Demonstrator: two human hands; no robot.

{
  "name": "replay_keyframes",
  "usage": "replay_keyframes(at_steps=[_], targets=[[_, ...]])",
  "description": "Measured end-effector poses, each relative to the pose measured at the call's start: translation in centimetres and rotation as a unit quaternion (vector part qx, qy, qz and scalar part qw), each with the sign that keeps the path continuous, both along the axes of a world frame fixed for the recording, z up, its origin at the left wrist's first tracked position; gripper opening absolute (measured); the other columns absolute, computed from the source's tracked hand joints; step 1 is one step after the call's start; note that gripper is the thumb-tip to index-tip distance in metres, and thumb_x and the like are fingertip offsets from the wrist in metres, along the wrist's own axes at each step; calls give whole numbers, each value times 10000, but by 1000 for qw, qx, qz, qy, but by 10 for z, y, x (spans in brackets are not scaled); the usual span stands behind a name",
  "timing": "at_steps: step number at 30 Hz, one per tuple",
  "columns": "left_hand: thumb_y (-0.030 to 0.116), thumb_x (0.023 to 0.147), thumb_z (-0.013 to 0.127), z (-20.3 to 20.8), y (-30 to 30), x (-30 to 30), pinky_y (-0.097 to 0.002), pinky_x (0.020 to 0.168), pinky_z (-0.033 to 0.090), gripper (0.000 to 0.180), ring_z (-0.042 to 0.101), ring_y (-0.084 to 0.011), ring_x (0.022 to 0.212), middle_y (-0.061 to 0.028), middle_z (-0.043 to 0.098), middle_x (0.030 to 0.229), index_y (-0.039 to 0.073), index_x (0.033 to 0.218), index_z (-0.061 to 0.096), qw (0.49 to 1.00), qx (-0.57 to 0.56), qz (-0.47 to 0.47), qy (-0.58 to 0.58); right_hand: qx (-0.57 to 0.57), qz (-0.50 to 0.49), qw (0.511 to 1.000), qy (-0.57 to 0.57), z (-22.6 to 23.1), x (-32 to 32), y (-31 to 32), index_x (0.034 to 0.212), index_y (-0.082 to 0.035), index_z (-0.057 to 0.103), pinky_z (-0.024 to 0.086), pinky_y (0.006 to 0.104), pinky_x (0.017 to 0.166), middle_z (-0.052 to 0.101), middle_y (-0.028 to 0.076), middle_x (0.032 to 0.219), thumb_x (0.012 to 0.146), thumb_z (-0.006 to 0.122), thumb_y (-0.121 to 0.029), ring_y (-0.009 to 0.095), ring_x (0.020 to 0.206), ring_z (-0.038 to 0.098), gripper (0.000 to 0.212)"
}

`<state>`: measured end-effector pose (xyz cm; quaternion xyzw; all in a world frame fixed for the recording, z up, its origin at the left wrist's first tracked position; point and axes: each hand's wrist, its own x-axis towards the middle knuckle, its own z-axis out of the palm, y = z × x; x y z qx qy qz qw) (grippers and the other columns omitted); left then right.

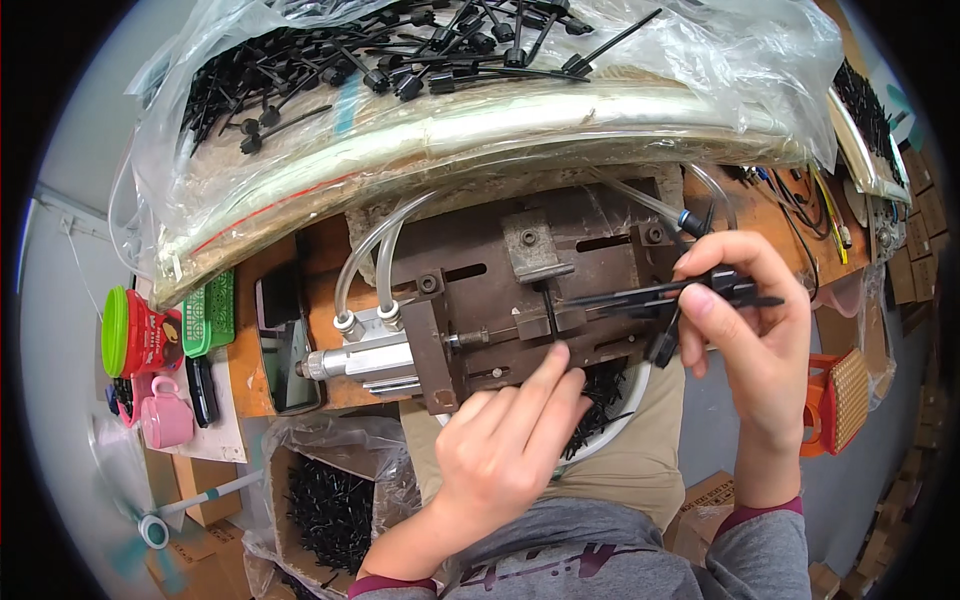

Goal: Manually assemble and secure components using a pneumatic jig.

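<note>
My left hand (510,430) reaches over the front of a dark metal fixture (480,250). Its index finger is stretched out, with the tip at the lower end of a thin black plastic stem (549,305) that lies across the fixture below a small steel block (529,245). The other fingers bend loosely, and the thumb is hidden. To the right, my right hand (745,320) is closed around a bunch of black plastic stems (650,298) with knobbed ends. They point left over the fixture, and one knobbed end hangs below the fingers.
An air cylinder (370,357) with clear hoses joins the fixture's left side. Behind it, a plastic-lined tray (430,135) bears a heap of black stemmed parts (410,60). Below are a white basin (630,410) and a lined box (330,510), both with black pieces. A phone (285,350) lies left.
</note>
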<state>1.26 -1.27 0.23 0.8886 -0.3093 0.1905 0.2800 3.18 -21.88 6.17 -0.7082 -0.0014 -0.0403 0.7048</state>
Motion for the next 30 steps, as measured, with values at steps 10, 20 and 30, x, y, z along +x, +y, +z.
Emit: replay_keyframes(at_steps=[10,20,30], targets=[[10,674,874,23,5,-12,-262,629,583,421,717,-195,739,-117,715,1019,18,1074,741,989,-122,-78,3,-5,101,994,43,-12,-17,18,1096,13,670,479,198,553,625,68,1006,929,640,17,63,693,624,170],[59,660,872,0,-2,-19,-271,585,537,338,676,-169,665,-151,718,1113,12,968,742,995,-88,18,46,-170,-102,966,-168,-18,-10,11,1180,32,659,503,208,573,668,122,1037,917,628,69,88,702,629,267],[117,673,851,-6,-9,-1,-254,538,466,290,618,-165,581,-146,709,1193,36,925,733,999,21,43,2,-276,-142,911,-273,-34,-25,8,1088,65,617,574,303,776,699,179,1026,788,738,124,232,892,713,329]])
